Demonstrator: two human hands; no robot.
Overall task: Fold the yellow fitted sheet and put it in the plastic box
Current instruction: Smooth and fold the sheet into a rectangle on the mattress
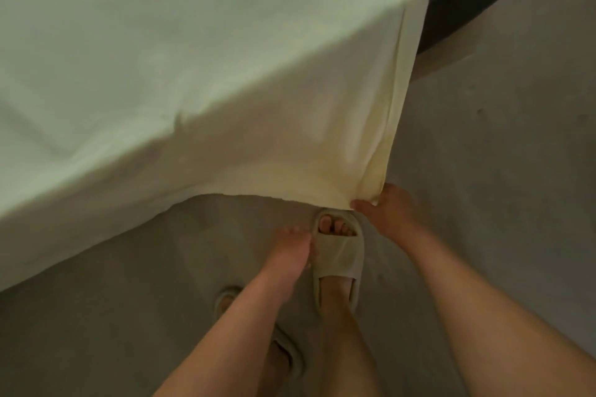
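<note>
The pale yellow fitted cotton sheet (200,68) is on the bed, stretched over the mattress top and hanging down its near side and its right end. The corner seam runs down the vertical edge of the mattress to the lowest point of the hem, just above the grey floor (500,171).

The right hand (385,211) is at that lowest corner point, thumb and fingers pinched on the hem where the two hanging sides meet. The left hand (290,248) hangs just beside it, lower and nearer the body, touching no fabric; its fingers are blurred, so whether they are curled or spread cannot be told.

The sheet lies up and away from the grip: its bulk extends forward and to the left, and the corner seam rises from the pinch toward the mattress top. The right hand is therefore the nearer one (and the only one engaged). Judged from this, the step in hand is freeing this corner, which calls for an upward, outward pull along the seam. The plastic box is not in view.

Both feet wear beige foam slippers (337,258) directly below the hands.
</note>
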